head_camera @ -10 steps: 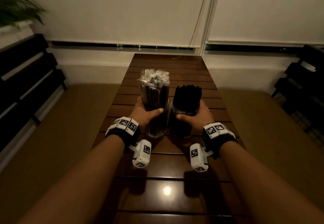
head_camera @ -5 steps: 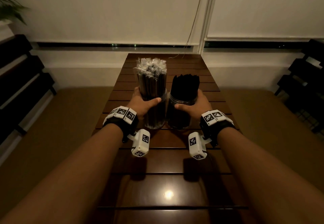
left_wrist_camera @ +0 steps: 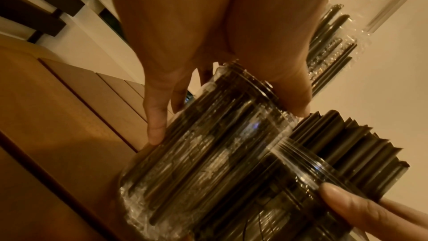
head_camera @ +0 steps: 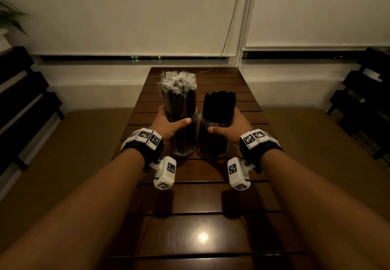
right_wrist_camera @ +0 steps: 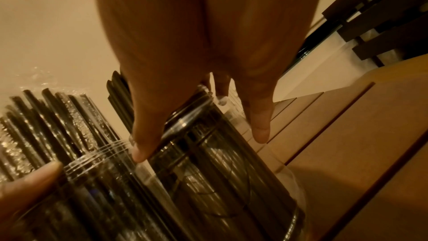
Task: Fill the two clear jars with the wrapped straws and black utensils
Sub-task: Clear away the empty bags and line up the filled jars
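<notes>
Two clear jars stand side by side in the middle of the slatted wooden table (head_camera: 190, 202). The left jar (head_camera: 184, 141) (left_wrist_camera: 197, 168) is packed with wrapped straws (head_camera: 179, 92) whose clear wrappers stick out the top. My left hand (head_camera: 168, 125) grips this jar near its rim, thumb across the front. The right jar (head_camera: 213, 141) (right_wrist_camera: 220, 180) is full of black utensils (head_camera: 219, 105). My right hand (head_camera: 229, 127) grips it the same way, thumb in front. Both jars rest upright on the table and nearly touch.
The table runs away from me toward a wall with white blinds (head_camera: 126, 12). A blind cord (head_camera: 226, 37) hangs down to the table's far end. Dark slatted benches (head_camera: 23, 105) (head_camera: 363, 100) stand at both sides, with a plant (head_camera: 8, 18) at the far left.
Both jars, still held, have slid a little farther from me along the table. The head camera has shifted slightly.
</notes>
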A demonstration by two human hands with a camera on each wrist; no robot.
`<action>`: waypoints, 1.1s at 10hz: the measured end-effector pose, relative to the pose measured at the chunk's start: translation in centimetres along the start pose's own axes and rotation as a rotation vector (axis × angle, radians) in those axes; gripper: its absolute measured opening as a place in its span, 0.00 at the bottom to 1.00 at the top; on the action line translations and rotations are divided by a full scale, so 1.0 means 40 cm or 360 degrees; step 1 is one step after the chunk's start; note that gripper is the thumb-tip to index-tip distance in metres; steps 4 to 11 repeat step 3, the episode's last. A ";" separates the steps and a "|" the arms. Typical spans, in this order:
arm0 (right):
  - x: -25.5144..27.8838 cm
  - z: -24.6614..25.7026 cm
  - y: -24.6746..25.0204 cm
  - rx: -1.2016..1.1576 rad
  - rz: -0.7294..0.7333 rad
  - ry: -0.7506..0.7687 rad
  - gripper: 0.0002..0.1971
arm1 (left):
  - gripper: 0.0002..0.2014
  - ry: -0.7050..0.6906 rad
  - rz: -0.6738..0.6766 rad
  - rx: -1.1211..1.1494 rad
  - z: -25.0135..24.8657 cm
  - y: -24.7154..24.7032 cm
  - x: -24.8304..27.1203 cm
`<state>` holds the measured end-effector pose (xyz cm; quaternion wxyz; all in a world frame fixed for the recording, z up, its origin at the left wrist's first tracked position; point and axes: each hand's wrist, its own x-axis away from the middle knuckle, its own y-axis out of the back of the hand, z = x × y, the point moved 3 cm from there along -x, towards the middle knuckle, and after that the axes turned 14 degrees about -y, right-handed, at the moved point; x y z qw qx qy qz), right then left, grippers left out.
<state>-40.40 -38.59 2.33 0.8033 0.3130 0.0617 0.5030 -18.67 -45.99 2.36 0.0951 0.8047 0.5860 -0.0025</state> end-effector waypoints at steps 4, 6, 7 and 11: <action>0.017 -0.004 -0.012 -0.0134 0.0007 -0.0028 0.61 | 0.57 -0.0104 0.0064 -0.0102 0.002 0.013 0.007; 0.017 -0.004 -0.012 -0.0134 0.0007 -0.0028 0.61 | 0.57 -0.0104 0.0064 -0.0102 0.002 0.013 0.007; 0.017 -0.004 -0.012 -0.0134 0.0007 -0.0028 0.61 | 0.57 -0.0104 0.0064 -0.0102 0.002 0.013 0.007; 0.017 -0.004 -0.012 -0.0134 0.0007 -0.0028 0.61 | 0.57 -0.0104 0.0064 -0.0102 0.002 0.013 0.007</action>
